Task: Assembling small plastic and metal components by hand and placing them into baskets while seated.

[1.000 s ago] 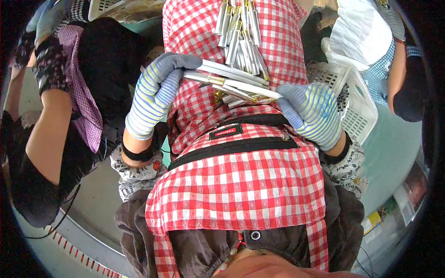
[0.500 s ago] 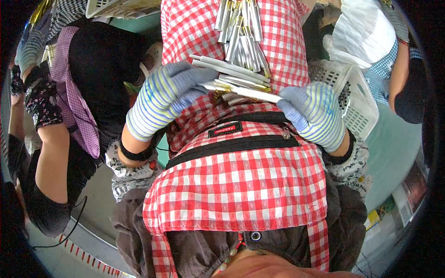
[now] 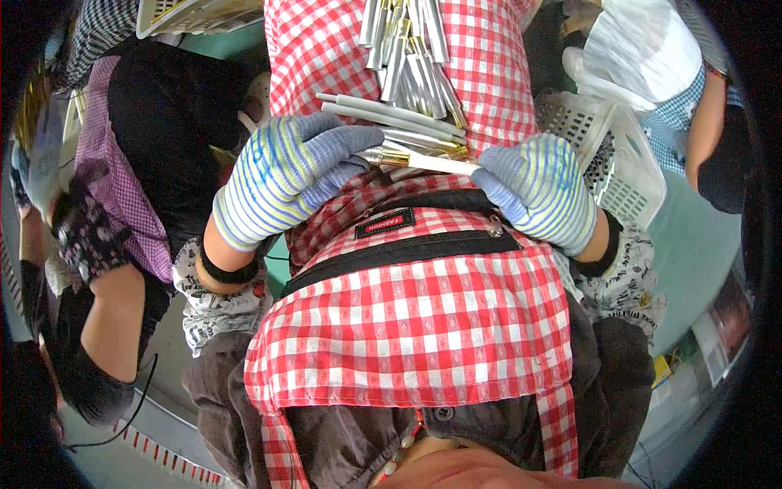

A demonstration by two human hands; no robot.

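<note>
While gloved hands (image 3: 285,175) grip tubes (image 3: 391,122), white basket (image 3: 627,171) holding tubes

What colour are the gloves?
The gloves are striped blue, yellow and white, with plain blue fingers; the head view shows them best.

- Red-and-white checked apron (image 3: 407,326) spread over the lap, carrying everything.
- Heap of silver metal tubes (image 3: 407,49) lying on its far end.
- White sticks (image 3: 383,114) lying crosswise just below the heap.
</note>
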